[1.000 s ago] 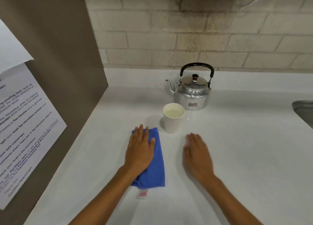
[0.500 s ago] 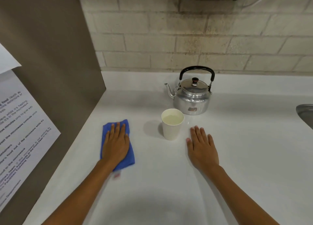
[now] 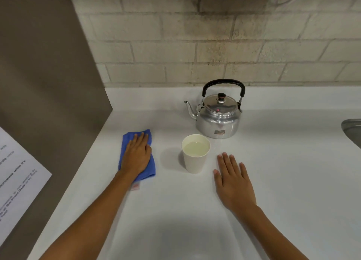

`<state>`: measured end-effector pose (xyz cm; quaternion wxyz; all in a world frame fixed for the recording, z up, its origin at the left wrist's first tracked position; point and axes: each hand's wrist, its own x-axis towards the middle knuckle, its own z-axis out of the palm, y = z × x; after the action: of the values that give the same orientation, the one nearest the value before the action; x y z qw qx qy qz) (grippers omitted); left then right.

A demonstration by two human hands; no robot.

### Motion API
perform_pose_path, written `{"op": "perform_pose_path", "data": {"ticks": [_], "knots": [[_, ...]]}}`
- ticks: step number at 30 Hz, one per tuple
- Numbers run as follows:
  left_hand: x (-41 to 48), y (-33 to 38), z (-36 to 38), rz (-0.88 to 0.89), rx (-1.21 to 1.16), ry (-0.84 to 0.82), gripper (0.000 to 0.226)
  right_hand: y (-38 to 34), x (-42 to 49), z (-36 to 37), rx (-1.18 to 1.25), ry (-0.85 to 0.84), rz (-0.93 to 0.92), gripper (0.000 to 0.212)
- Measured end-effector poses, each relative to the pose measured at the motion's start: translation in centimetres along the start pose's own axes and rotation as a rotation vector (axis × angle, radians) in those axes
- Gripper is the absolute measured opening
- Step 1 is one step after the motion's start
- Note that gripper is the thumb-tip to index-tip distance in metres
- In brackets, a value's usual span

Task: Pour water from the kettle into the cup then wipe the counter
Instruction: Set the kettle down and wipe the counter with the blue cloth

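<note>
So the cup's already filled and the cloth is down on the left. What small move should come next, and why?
Probably slide the blue cloth under the left hand rightward, toward the counter in front of the cup. The cup holds water, the kettle stands upright behind it, and the cloth sits near the left wall, so most of the counter lies to its right. The right hand rests flat.

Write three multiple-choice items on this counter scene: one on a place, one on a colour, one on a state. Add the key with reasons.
1. Where does the cup stand?
A. In front of the kettle
B. Behind the kettle
C. On the cloth

2. What colour is the cloth?
A. Red
B. Blue
C. Green

3. What is in the cup?
A. Nothing
B. A spoon
C. Liquid

Key: 1 A, the cup stands nearer the camera than the kettle. 2 B, blue shows around the left hand. 3 C, a pale liquid surface shows below the rim.
</note>
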<state>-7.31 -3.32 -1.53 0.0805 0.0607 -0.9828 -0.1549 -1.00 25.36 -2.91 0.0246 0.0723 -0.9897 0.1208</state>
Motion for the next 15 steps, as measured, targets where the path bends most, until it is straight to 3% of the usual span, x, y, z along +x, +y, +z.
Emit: {"op": "perform_pose_path", "data": {"ticks": [4, 9, 15], "knots": [[3.4, 4.5, 2.3, 0.064, 0.072, 0.029, 0.049, 0.0, 0.0, -0.1, 0.006, -0.009, 0.001, 0.055], [1.0, 3.9, 3.3, 0.329, -0.14, -0.055, 0.048, 0.2, 0.1, 0.2, 0.015, 0.003, -0.003, 0.055], [7.5, 2.9, 2.0, 0.213, -0.034, -0.115, 0.05, 0.1, 0.1, 0.4, 0.053, 0.016, 0.009, 0.053]]}}
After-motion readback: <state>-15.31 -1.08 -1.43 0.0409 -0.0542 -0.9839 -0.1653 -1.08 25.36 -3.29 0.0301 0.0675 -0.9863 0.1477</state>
